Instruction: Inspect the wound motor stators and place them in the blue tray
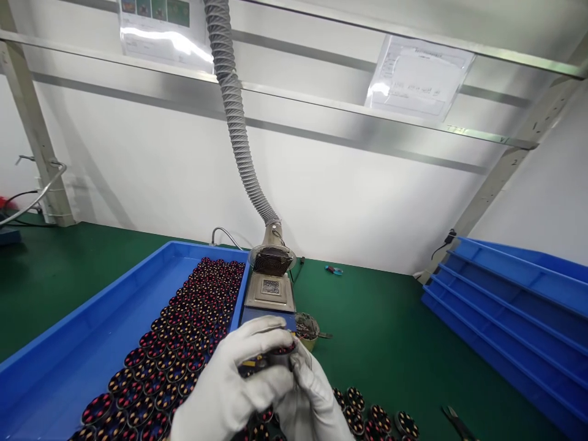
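Note:
Both my hands wear white gloves and meet low in the middle of the head view. Between the thumb and fingers of my left hand is a small round black part, with some red showing at its top. From the other side, the bent fingers of my right hand close against the same part; the fingertips partly hide it. Many similar round black parts, dotted red and yellow inside, fill the right side of a blue tray. More such parts sit on the green table right of my hands.
A metal-topped device with a square well stands beyond my hands, under a hood on a grey flexible duct. Beside it is a small round container. Stacked blue trays stand at right, pliers near the front.

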Tool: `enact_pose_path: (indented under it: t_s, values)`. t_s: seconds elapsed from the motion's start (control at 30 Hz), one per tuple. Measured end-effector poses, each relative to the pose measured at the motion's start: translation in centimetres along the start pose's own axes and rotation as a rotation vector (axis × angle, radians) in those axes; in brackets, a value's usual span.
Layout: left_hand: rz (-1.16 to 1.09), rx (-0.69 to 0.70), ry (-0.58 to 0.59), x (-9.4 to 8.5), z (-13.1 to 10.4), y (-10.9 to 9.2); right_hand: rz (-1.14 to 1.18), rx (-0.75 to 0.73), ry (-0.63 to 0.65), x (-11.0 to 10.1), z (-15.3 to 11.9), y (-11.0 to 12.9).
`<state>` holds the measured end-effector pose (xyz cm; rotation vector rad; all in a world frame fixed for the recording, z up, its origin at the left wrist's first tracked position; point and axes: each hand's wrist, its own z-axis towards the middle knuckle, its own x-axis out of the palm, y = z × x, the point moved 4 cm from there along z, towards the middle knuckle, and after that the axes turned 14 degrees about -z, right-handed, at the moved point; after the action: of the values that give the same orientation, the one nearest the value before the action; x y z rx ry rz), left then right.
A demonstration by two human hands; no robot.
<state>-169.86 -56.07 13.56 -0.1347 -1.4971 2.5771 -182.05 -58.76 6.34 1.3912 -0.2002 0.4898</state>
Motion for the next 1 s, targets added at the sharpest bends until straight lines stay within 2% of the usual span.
enact_pose_path:
  t_s: [0.1, 0.27, 0.33, 0.43, 0.53, 0.63, 0.77, 0.83, 0.9, 0.93, 1.0]
  values:
    - [-0.030, 0.143, -0.088, 0.4, -0.1, -0.5, -0.005, 0.025, 0.014, 0.6, -0.3, 0.3]
    - [-0.024, 0.053, -0.291, -1.6, -0.6, -0.6, 0.044, 0.052, -0.021, 0.9, -0.8, 0.8]
    - [-0.008, -0.018, -0.262, -1.9, -0.5, -0.4, 0.062, 0.063, -0.023, 1.0, -0.7, 0.3]
    - [0.003, -0.119, -0.085, -0.9, -0.3, 0.0, 0.093, 0.045, -0.054, 0.9, -0.3, -0.9]
    - [-0.034, -0.047, -0.059, -0.1, -0.1, 0.0, 0.074, 0.036, -0.060, 0.8, -0.1, -1.7]
    - [0.007, 0.069, -0.164, -0.7, -0.2, -0.4, 0.028, 0.060, -0.026, 0.3, -0.1, -1.4]
    - [0.002, 0.058, -0.357, -2.5, -0.7, -0.4, 0.026, 0.083, 0.006, -0.6, -0.1, 0.2]
    - [0.018, 0.007, -0.285, -2.4, -0.9, -0.1, 0.029, 0.090, 0.023, -0.6, -0.5, 0.9]
    - [0.070, -0.040, -0.102, -1.4, -0.9, 0.3, 0.046, 0.096, 0.033, 0.1, -1.2, 1.3]
    - [0.090, -0.047, -0.023, -0.8, -1.0, 0.5, 0.073, 0.103, 0.038, 0.5, -1.6, 1.4]
    - [0.104, 0.001, 0.051, 0.1, -1.0, 0.4, 0.147, 0.123, 0.052, 1.5, -2.3, 1.6]
